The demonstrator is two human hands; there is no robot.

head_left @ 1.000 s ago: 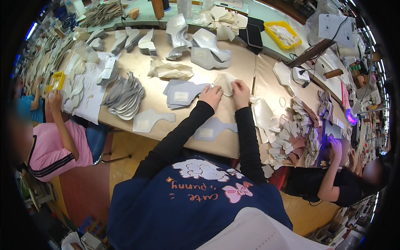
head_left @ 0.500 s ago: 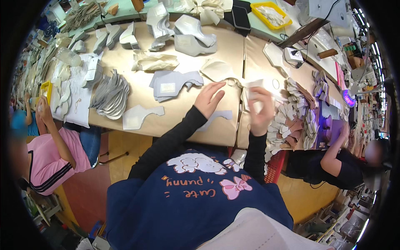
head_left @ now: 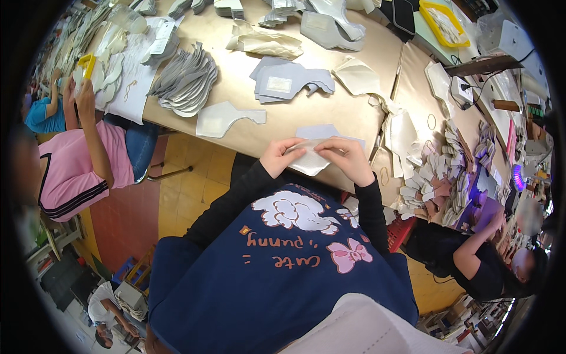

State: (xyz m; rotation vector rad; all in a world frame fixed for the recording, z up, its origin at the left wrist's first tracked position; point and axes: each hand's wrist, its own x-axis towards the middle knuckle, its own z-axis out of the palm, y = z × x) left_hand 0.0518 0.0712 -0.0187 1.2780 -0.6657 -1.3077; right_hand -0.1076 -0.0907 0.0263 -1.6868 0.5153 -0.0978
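My left hand (head_left: 279,156) and my right hand (head_left: 349,158) hold one pale cream cut piece of material (head_left: 309,160) between them, close to my body at the near edge of the tan worktable (head_left: 330,112). Each hand pinches one end of the piece. Under it on the table lies a grey-lilac cut piece (head_left: 321,131). Further out sit a stack of grey shaped pieces (head_left: 289,79) and a single cream piece (head_left: 356,76).
A fanned pile of grey pieces (head_left: 186,79) and a flat pale piece (head_left: 227,118) lie to the left. A person in pink (head_left: 82,165) works at the left, another in black (head_left: 471,259) at the right beside heaps of small cut pieces (head_left: 442,177). A yellow tray (head_left: 445,23) stands far back.
My hands have pulled back from the table's middle toward my body, and both now hold the cream piece at the near edge. The view has tilted downward.
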